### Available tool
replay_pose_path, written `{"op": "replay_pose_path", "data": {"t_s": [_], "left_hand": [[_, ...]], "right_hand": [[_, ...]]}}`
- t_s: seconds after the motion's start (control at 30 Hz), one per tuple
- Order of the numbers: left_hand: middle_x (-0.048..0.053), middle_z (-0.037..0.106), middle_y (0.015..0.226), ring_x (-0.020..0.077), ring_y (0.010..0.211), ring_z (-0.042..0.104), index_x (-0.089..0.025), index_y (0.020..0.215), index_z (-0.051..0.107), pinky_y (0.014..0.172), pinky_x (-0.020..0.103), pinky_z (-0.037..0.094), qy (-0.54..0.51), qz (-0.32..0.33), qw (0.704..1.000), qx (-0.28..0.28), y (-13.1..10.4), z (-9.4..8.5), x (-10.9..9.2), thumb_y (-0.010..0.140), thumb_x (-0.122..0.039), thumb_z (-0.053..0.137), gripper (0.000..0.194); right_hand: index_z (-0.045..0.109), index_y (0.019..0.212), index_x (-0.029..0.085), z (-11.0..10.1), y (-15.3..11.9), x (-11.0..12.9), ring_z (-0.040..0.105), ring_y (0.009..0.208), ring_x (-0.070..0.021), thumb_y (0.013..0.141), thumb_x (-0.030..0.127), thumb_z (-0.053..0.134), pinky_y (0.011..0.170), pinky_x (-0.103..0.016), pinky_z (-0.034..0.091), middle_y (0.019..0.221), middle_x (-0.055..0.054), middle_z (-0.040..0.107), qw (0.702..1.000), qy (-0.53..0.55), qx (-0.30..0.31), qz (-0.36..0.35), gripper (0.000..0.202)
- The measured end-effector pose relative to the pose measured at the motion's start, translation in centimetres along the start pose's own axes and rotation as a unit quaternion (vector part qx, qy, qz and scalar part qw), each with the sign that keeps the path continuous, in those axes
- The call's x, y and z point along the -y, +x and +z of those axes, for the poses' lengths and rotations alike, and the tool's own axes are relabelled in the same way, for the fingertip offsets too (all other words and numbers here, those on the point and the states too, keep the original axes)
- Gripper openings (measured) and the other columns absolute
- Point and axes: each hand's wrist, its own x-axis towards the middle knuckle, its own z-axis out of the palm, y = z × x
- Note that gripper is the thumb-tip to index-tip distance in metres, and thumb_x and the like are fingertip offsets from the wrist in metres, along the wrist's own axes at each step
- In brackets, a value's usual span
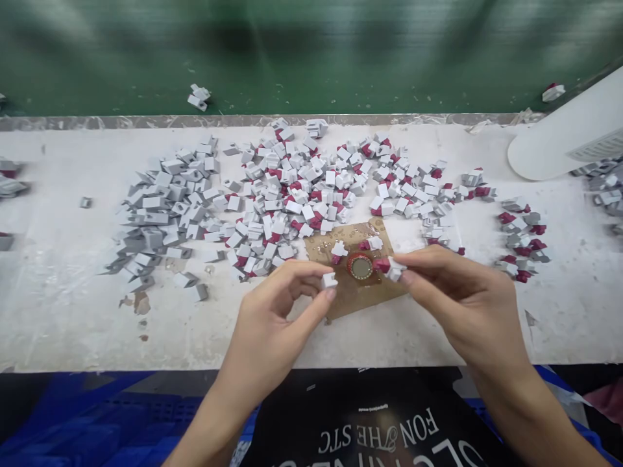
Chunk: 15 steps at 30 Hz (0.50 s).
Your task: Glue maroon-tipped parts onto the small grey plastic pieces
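Note:
Between the thumb and index finger of my left hand (pixel 285 311) is a small white plastic piece (pixel 329 280). My right hand (pixel 464 298) pinches a white and dark-red plastic piece (pixel 395 268), its red end pointing left over a small round dish (pixel 361 266) with a red rim. The dish sits on a brown cardboard sheet (pixel 348 298), which looks wet in places. Just behind the dish lie two more white and red pieces, one (pixel 339 250) at the left and another (pixel 370 243) at the right. The two hands are apart, on either side of the dish.
A large heap of white and red pieces (pixel 302 188) spreads behind the cardboard, with plain grey-white pieces (pixel 170 207) at its left. A smaller group (pixel 523 240) lies right. A white rounded object (pixel 564 130) juts in at the right, and blue crates (pixel 97 421) stand below the table edge.

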Motion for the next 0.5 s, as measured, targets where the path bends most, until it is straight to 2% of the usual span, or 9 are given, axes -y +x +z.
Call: {"op": "replay_pose_path", "data": {"t_s": [0.07, 0.17, 0.33, 0.5], "left_hand": [[0.001, 0.088, 0.110, 0.0190, 0.095, 0.085, -0.032, 0.114, 0.086, 0.082, 0.029, 0.072, -0.081, -0.022, 0.996, 0.010, 0.8, 1.0, -1.0, 0.103, -0.031, 0.086, 0.011], [0.002, 0.090, 0.113, 0.0202, 0.102, 0.087, -0.030, 0.116, 0.088, 0.093, 0.031, 0.074, -0.161, -0.027, 0.986, 0.037, 2.1, 2.4, -2.3, 0.103, -0.029, 0.089, 0.013], [0.003, 0.091, 0.114, 0.0211, 0.106, 0.088, -0.027, 0.116, 0.089, 0.097, 0.032, 0.074, -0.214, -0.033, 0.973, 0.082, 3.5, 3.8, -2.8, 0.103, -0.026, 0.088, 0.012], [0.004, 0.091, 0.117, 0.0231, 0.107, 0.088, -0.029, 0.117, 0.090, 0.099, 0.035, 0.075, -0.201, -0.032, 0.976, 0.082, 3.5, 3.9, -2.8, 0.102, -0.029, 0.090, 0.014]], "right_hand": [[0.093, 0.112, 0.042, -0.1, 0.4, 0.0, 0.087, 0.102, -0.0226, 0.104, 0.025, 0.087, 0.091, -0.037, 0.073, 0.108, 0.002, 0.091, 0.993, 0.102, -0.004, 0.051, 0.020], [0.093, 0.109, 0.037, 0.0, 1.0, 0.1, 0.088, 0.108, -0.0266, 0.102, 0.032, 0.089, 0.102, -0.045, 0.073, 0.110, -0.001, 0.092, 0.976, 0.196, 0.002, 0.090, 0.009], [0.092, 0.109, 0.035, -0.1, 1.4, 0.4, 0.089, 0.113, -0.0286, 0.103, 0.037, 0.089, 0.108, -0.052, 0.072, 0.113, -0.002, 0.093, 0.974, 0.207, 0.007, 0.090, 0.007], [0.091, 0.109, 0.036, -0.2, 1.2, 0.3, 0.090, 0.108, -0.0271, 0.102, 0.038, 0.090, 0.100, -0.048, 0.076, 0.111, -0.001, 0.093, 0.980, 0.184, -0.002, 0.074, 0.007]]}}
